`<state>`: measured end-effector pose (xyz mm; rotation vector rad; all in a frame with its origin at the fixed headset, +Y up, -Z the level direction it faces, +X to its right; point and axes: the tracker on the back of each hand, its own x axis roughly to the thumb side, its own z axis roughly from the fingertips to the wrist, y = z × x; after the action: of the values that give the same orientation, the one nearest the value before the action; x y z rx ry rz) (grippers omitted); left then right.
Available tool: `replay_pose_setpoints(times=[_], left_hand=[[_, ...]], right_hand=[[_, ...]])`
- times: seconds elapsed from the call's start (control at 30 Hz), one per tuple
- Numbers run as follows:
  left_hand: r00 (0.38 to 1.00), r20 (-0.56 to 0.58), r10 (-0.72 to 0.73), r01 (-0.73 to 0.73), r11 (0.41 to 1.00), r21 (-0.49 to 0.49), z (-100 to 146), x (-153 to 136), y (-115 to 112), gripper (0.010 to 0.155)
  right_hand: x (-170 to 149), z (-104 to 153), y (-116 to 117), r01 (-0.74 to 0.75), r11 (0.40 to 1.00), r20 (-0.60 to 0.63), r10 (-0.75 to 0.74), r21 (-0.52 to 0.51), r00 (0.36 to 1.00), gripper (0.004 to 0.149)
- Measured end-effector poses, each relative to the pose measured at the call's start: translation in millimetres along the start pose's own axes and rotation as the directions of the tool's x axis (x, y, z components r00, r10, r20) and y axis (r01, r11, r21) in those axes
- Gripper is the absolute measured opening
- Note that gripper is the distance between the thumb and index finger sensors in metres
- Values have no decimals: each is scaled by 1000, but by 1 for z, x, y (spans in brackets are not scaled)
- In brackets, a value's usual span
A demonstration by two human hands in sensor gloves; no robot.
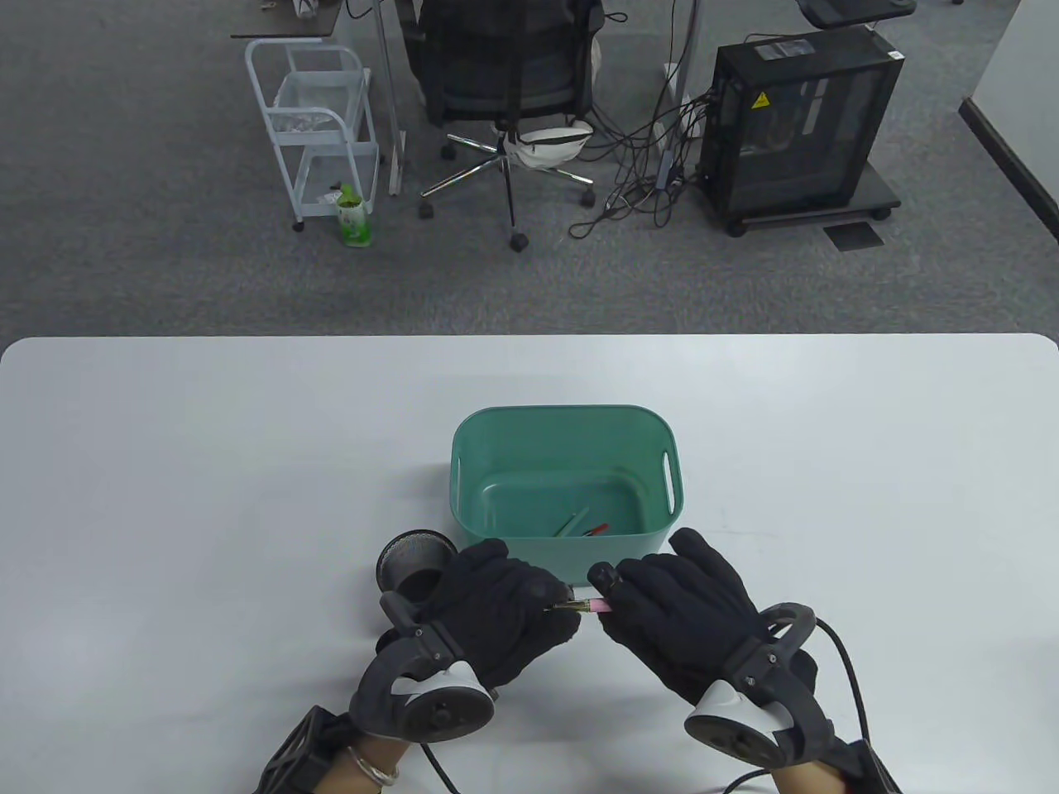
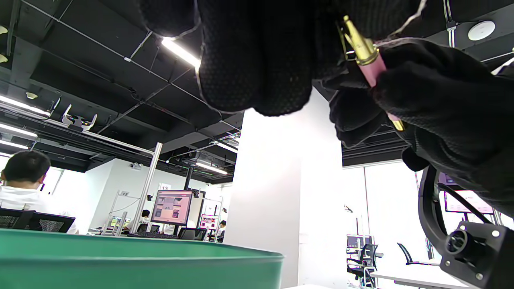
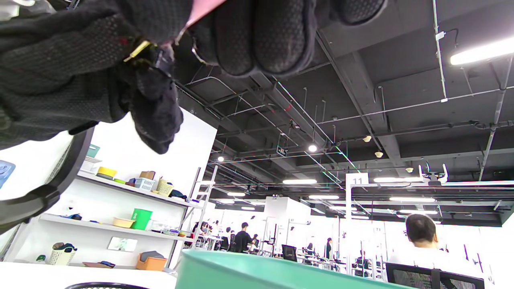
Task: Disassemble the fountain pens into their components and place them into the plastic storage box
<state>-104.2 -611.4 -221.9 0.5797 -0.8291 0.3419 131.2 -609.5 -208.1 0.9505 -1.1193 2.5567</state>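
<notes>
A pink fountain pen (image 1: 589, 607) with a gold front section lies level between my two hands, just in front of the green plastic box (image 1: 529, 426). My left hand (image 1: 505, 608) grips its gold end, and my right hand (image 1: 662, 604) holds the pink barrel. In the left wrist view the pink barrel and gold ring (image 2: 367, 60) show between both gloves. In the right wrist view a bit of pink barrel (image 3: 200, 10) and a gold tip (image 3: 136, 50) show. Several pen parts, green and red (image 1: 583, 525), lie on the box floor.
A black mesh pen cup (image 1: 414, 558) stands left of the box, close behind my left hand. The white table (image 1: 207, 496) stretches to both sides. Beyond its far edge are an office chair, a white cart and a computer case on the carpet.
</notes>
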Motion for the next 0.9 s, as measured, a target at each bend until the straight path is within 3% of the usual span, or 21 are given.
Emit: replay_pose_setpoints(times=[0.47, 0.9], left_hand=[[1000, -8, -13, 13, 1000, 2, 1, -1, 1, 57], [1000, 4, -23, 23, 1000, 4, 1, 2, 1, 46]], right_hand=[[0, 1, 0, -1, 1000, -1, 1, -2, 1000, 45], [-1, 1, 1, -6, 1000, 0, 6, 2, 1000, 45]])
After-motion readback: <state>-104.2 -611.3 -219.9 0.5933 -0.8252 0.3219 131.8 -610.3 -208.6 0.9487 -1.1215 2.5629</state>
